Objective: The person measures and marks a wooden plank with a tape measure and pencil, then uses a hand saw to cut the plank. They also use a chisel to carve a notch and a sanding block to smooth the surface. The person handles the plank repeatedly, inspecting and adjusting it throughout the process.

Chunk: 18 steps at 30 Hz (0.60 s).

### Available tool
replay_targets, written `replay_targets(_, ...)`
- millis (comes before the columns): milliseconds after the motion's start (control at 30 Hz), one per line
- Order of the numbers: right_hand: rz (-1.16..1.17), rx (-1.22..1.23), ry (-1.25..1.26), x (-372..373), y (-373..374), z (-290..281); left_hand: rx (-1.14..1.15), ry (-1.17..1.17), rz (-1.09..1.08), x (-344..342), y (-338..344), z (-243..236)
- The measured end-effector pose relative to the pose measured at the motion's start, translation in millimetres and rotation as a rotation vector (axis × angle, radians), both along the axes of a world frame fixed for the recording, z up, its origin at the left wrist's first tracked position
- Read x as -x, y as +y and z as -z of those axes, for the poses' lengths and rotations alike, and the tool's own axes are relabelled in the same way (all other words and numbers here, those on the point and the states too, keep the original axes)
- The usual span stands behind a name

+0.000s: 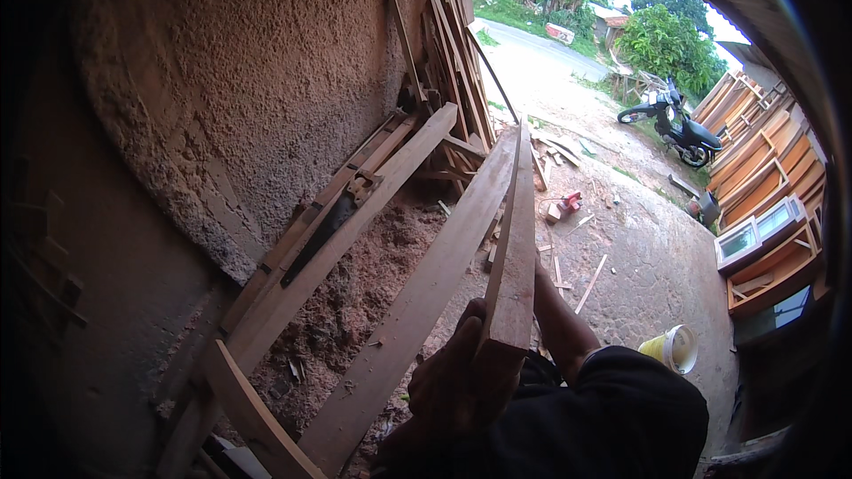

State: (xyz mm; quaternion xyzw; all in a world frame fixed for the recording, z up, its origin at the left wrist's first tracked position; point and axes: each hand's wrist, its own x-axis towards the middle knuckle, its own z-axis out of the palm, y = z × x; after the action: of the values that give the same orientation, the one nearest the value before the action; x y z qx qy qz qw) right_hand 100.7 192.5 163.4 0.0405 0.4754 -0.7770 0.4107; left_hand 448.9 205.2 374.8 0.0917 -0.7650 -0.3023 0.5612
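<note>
Near the bottom middle, my left hand (444, 364) grips a narrow, pale wooden board (506, 310) that points away from me. My right hand (550, 306) is against the board's right side, its fingers hidden behind the wood. Just left of these, a wider plank (397, 319) slants toward the wall. Another long plank (355, 226) lies farther left, with a dark handsaw (315, 239) beside it among more timber. A short curved piece of wood (257, 408) is at the lower left.
Timber strips (453, 27) lean on the rough wall (240, 89). Offcuts and a red tool (570, 202) lie on the ground. At right stand a white bucket (666, 348), a parked motorbike (674, 129) and stacked orange wooden frames (759, 182). A road (524, 40) runs beyond.
</note>
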Motion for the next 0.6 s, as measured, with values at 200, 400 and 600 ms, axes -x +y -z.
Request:
replay_targets(200,-0.048,-0.066,-0.063,12.7,-16.9,34.2,-0.012,-0.017,-0.024,-2.3,2.7,-6.5)
replay_targets(400,-0.14,0.054,0.068,7.8,-13.6,40.7,-0.088,0.081,-0.085,5.0,8.6,-5.7)
replay_targets(600,-0.148,0.196,0.145,-20.4,-17.8,-31.9,-0.134,0.047,-0.113,1.8,17.8,-2.2)
